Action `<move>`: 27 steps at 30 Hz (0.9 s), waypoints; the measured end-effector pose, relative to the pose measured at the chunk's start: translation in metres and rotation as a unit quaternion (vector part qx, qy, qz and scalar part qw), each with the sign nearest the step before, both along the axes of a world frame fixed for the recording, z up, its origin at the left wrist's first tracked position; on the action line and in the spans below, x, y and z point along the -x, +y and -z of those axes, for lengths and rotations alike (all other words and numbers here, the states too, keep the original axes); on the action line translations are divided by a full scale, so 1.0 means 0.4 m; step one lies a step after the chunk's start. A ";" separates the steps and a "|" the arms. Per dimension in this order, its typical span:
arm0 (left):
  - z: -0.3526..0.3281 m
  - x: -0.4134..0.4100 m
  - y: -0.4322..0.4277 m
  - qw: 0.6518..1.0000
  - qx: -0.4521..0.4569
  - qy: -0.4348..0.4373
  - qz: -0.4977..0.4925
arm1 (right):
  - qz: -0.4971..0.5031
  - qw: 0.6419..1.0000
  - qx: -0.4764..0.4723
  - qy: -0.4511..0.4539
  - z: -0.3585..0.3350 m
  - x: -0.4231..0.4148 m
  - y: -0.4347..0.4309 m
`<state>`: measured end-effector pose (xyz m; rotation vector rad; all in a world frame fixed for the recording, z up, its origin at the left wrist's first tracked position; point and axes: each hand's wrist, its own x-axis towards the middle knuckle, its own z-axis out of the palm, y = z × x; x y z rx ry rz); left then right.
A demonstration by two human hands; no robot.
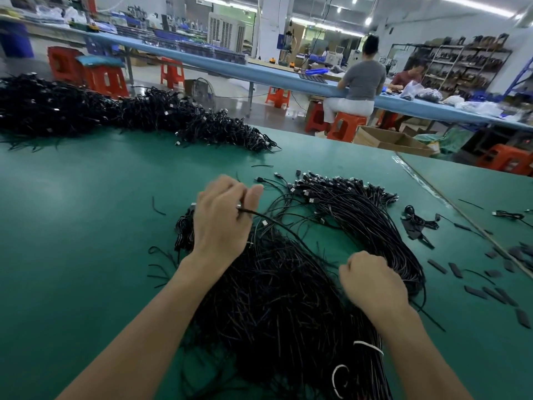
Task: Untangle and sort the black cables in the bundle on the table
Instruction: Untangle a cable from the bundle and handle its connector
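Cables of the tangled bundle (274, 284) lay under both hands on the green bench (86, 212). The left hand (222, 217) pinched one strand (261, 215) between thumb and fingers, and the right hand (372, 281) was curled into the mass — its grip could not be told. Just beside lay a combed sheaf (360, 203) with plugs aligned — some sorted, most seemingly left, and a far heap (115, 114) waiting. Beyond stood a workshop's orange stools (106, 79).

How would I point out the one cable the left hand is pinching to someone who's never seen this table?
On the green table, find the big black bundle nearest the camera. The left hand above it pinches one cable. Unlike the rest, it runs alone over the bundle toward the right hand.
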<state>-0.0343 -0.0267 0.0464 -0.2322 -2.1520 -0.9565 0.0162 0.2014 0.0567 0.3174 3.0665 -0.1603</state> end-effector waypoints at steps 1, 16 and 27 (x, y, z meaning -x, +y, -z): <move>0.007 -0.004 0.009 0.998 0.045 -0.029 0.025 | -0.028 0.999 0.015 -0.008 0.002 0.000 -0.005; 0.024 0.000 0.015 0.998 0.020 -0.060 0.023 | -0.064 0.859 0.406 0.304 0.003 0.003 -0.067; 0.036 -0.020 0.033 0.969 0.146 -0.188 0.069 | -0.198 0.905 0.347 0.147 0.014 -0.008 -0.105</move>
